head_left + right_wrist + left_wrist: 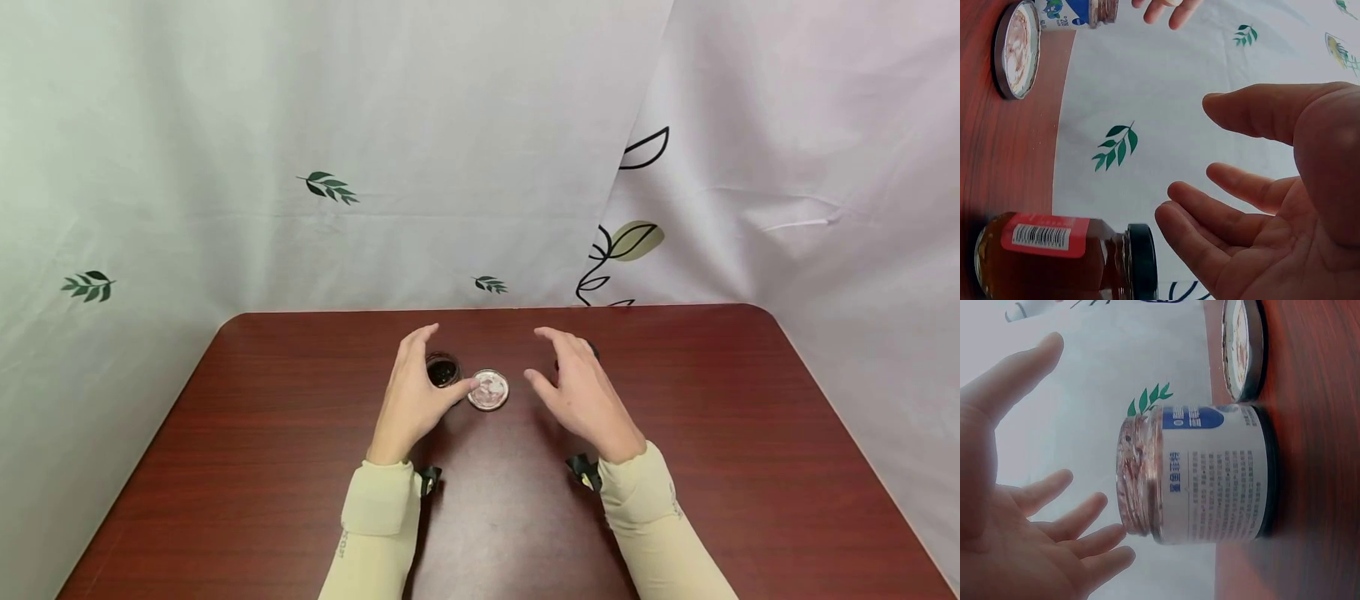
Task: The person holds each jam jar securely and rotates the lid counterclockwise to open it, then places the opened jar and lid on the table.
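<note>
My left hand (411, 400) is just above and beside an uncapped glass jar (443, 370), its thumb spread away from its fingers. In the left wrist view the jar (1213, 478) stands upright, with a white and blue label and dark residue inside its rim; the fingers are near its mouth and do not grip it. A round lid (488, 391) lies inside-up between the hands, smeared on its inner face. My right hand (587, 398) is empty too, thumb apart from relaxed fingers. Near its fingertips stands an amber-filled jar (1054, 262) with a dark green cap, mostly hidden in the head view.
A reddish-brown wooden table (247, 433) carries both jars and the lid. Behind its far edge hangs a white curtain (420, 133) with leaf prints, which also runs along the sides.
</note>
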Motion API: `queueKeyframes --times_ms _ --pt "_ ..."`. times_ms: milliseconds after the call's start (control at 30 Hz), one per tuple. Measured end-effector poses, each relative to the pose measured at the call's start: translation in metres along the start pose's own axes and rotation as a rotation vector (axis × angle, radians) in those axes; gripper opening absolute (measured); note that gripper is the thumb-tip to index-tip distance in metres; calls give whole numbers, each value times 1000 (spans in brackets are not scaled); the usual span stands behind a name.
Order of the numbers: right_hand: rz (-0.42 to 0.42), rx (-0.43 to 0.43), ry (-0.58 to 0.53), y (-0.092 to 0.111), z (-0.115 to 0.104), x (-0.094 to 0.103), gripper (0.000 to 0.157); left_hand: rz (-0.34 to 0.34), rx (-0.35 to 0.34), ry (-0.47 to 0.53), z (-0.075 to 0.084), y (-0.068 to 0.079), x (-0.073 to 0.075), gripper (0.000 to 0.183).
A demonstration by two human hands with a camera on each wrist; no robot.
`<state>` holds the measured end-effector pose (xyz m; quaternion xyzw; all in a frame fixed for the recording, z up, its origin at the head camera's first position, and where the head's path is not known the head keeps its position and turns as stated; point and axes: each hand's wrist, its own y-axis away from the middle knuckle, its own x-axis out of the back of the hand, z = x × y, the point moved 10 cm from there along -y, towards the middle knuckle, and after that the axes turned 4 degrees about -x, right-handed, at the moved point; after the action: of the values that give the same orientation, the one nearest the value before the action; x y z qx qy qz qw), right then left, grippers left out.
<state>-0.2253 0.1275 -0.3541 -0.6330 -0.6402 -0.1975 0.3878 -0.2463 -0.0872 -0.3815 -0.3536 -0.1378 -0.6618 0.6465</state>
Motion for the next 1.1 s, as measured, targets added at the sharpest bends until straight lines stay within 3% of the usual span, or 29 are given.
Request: queueKeyframes --times_ms 533,1100 --pt "28 0 2 0 9 9 53 2 -42 -11 13 1 -7 93" --pt "46 -23 23 -1 19 13 52 -17 -95 1 36 5 -29 90"
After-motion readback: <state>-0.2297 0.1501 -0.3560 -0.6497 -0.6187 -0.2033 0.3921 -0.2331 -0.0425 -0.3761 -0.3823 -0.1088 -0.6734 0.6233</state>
